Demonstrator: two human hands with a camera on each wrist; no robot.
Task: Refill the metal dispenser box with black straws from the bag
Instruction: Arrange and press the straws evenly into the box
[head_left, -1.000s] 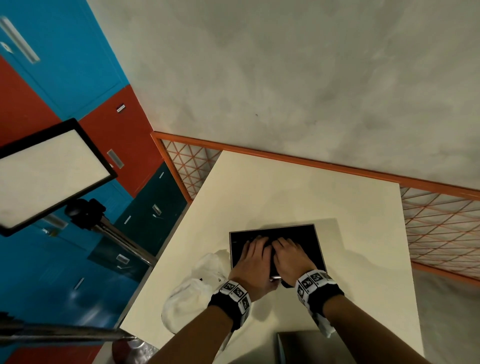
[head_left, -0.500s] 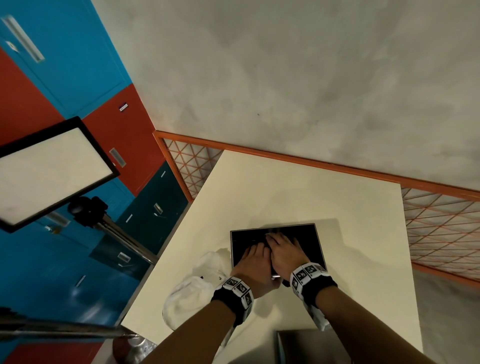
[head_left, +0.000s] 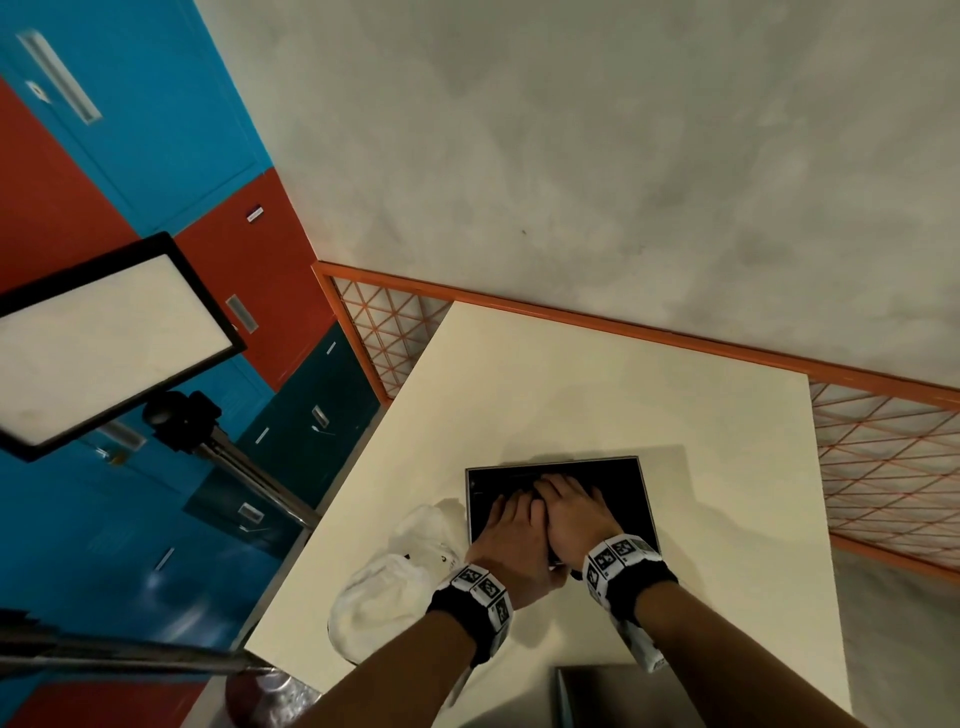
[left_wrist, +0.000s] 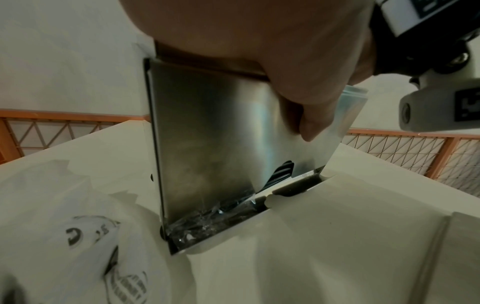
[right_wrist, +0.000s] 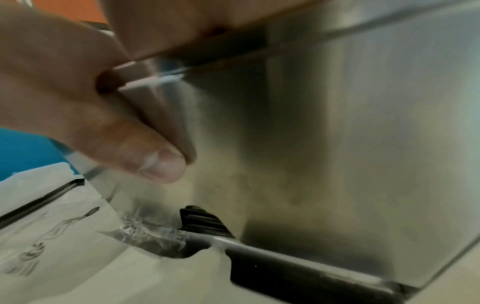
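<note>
The metal dispenser box (head_left: 631, 467) stands open-topped on the cream table (head_left: 597, 374), filled with black straws (head_left: 615, 480). Both hands reach in from the near side. My left hand (head_left: 511, 512) and right hand (head_left: 566, 499) lie side by side, fingers laid flat on the straws. Each thumb rests outside on the box's front wall: the left thumb (left_wrist: 311, 121) and the right thumb (right_wrist: 155, 160). Black straws (left_wrist: 280, 172) show in the slot at the wall's foot. The white bag (head_left: 405, 577) lies crumpled left of the box.
A flat metal piece (head_left: 623, 696) lies at the table's near edge by my right forearm. A light panel on a tripod (head_left: 104, 338) stands to the left, off the table. An orange mesh rail (head_left: 883, 467) runs behind and to the right.
My right hand's fingers have slid slightly farther back over the straws. My left hand has hardly moved.
</note>
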